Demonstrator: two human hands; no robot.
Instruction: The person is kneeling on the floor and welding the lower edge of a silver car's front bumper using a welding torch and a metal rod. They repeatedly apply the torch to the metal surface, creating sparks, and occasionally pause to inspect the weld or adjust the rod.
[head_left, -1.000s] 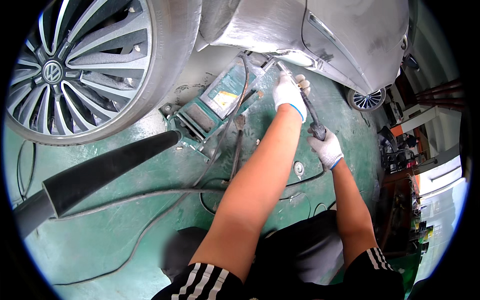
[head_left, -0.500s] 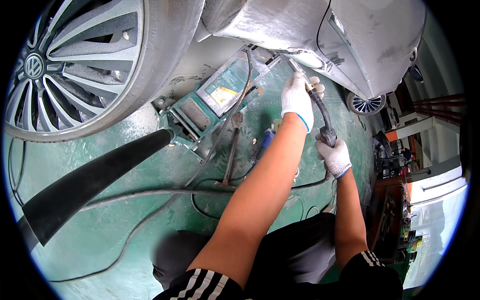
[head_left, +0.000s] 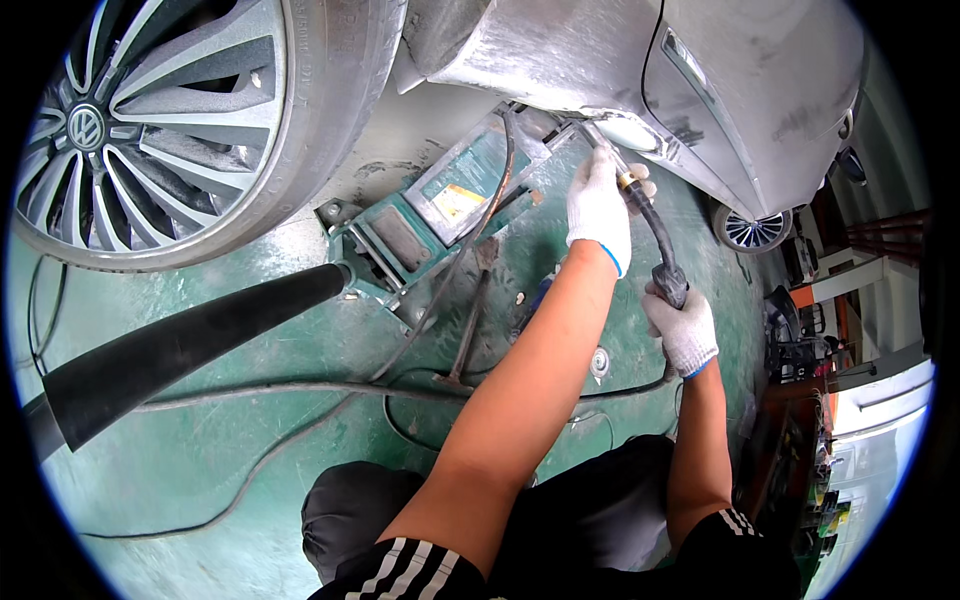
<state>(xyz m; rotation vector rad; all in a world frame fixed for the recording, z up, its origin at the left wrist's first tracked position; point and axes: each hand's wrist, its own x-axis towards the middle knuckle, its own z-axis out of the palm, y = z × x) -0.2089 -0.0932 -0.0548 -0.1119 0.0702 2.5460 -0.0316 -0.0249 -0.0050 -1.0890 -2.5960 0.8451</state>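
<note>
Both my hands wear white knit gloves and hold a welding torch (head_left: 655, 222) with a curved black neck. My left hand (head_left: 598, 205) is closed around its metal nozzle end, just below the brass-coloured collar. Lower down, my right hand (head_left: 685, 325) wraps the black handle, from which a thick cable runs to the floor. The nozzle tip points up at the lower sill of the bare-metal car body (head_left: 570, 60); whether it touches cannot be made out. Beside my left hand lies a green floor jack (head_left: 400, 235), its front end under the car.
The jack's black padded handle (head_left: 200, 350) reaches out to the left. A large wheel (head_left: 150, 130) stands at upper left. A hammer (head_left: 470, 320) and several cables lie on the green floor (head_left: 300, 380). A blue tool (head_left: 540, 290) is partly behind my left forearm.
The view has shifted slightly, so the car and jack sit a little farther right. My hands keep the same grip on the torch. The blue tool is more covered by my forearm.
</note>
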